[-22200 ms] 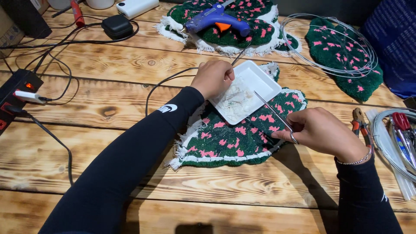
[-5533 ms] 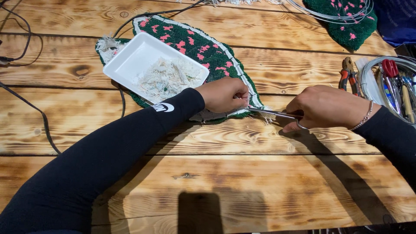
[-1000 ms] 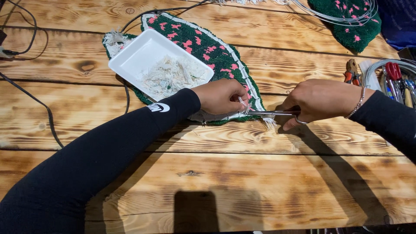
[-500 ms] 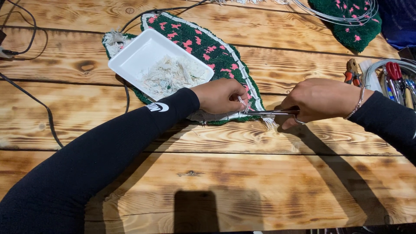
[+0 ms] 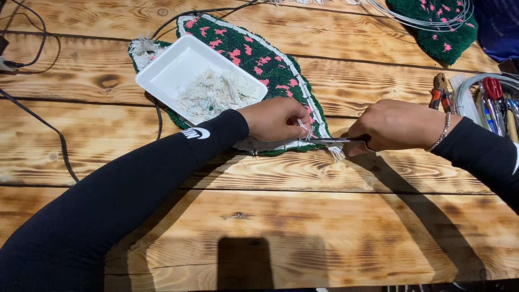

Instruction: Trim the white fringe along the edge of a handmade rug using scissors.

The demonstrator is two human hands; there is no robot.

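A green tufted rug piece (image 5: 254, 59) with pink spots and a white fringed border lies on the wooden table (image 5: 303, 216). My left hand (image 5: 278, 118) rests on its near edge and pinches loose white threads (image 5: 303, 127). My right hand (image 5: 394, 125) grips slim metal scissors (image 5: 330, 140), with the blades pointing left along the rug's edge toward the threads. A white rectangular tray (image 5: 184, 67) holding a heap of cut white thread scraps sits on the rug, just behind my left hand.
Black cables (image 5: 38, 116) run across the table's left side. At the right edge lie orange-handled pliers (image 5: 440, 89), coiled wire (image 5: 476, 86) and more hand tools (image 5: 494, 92). A second green and pink rug piece (image 5: 443, 32) lies at the back right.
Since long ago the rug and tray sit further left and the scissors have come to the rug's near edge. Over the last second both hands have barely moved.
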